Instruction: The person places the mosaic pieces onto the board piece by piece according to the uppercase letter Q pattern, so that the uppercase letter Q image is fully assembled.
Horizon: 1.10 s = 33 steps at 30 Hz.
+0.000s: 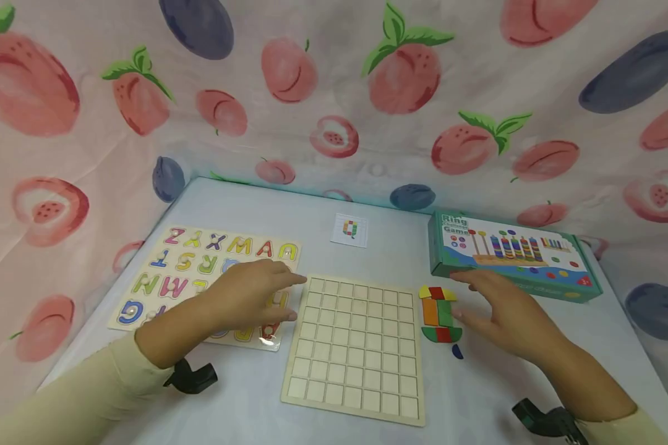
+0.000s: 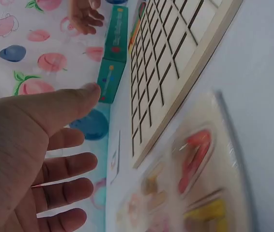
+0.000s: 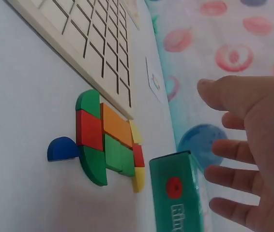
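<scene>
My left hand [image 1: 245, 293] hovers over the right part of a wooden alphabet puzzle board [image 1: 206, 340], its fingers relaxed and holding nothing. Between my hands lies a wooden grid board [image 1: 354, 346] of square cells. Just right of the grid, coloured blocks form a compact shape: an orange block [image 3: 115, 124], green, red and yellow pieces, with a dark blue piece [image 3: 63, 149] apart at the near end. My right hand [image 1: 506, 315] is held in the air beside these blocks, thumb and fingers spread, with nothing in its grasp.
A green Ring Challenge Game box [image 1: 514, 256] stands at the back right, close behind my right hand. A small white card [image 1: 349, 230] with a coloured block figure lies behind the grid. Fruit-print cloth [image 1: 334, 93] hangs behind the white table.
</scene>
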Each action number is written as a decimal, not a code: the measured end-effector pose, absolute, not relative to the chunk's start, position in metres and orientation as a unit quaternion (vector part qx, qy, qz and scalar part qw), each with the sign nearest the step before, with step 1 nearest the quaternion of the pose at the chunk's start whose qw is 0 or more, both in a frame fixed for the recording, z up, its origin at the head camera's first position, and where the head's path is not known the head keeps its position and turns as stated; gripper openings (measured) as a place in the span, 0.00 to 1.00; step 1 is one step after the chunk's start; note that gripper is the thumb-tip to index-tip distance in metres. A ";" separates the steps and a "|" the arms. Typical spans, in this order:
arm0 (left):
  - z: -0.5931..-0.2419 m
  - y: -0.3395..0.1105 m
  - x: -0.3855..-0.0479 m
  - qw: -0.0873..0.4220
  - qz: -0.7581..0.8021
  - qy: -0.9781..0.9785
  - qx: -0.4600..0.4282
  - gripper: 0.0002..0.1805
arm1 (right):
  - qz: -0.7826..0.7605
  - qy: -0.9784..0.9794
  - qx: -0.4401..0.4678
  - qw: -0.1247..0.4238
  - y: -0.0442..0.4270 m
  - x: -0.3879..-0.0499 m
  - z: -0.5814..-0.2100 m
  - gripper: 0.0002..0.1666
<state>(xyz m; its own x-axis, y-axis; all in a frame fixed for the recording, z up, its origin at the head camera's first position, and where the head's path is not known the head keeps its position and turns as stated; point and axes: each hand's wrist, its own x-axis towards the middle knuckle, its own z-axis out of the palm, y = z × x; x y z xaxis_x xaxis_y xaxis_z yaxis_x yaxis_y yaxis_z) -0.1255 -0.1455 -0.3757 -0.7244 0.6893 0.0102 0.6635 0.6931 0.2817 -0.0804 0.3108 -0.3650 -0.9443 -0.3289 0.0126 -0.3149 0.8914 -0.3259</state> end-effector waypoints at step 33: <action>-0.422 -0.134 -0.055 0.103 0.152 0.899 0.398 0.57 | -0.237 0.961 -0.140 0.009 0.288 -0.123 -0.440 0.16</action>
<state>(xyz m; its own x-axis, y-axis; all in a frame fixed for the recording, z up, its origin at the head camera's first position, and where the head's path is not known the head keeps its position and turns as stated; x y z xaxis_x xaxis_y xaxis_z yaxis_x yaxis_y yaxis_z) -0.0552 -0.1344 -0.4225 -0.6626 0.7463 -0.0632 0.6837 0.6372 0.3557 -0.1231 0.2880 -0.4403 -0.9604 -0.2743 0.0486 -0.2655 0.8481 -0.4585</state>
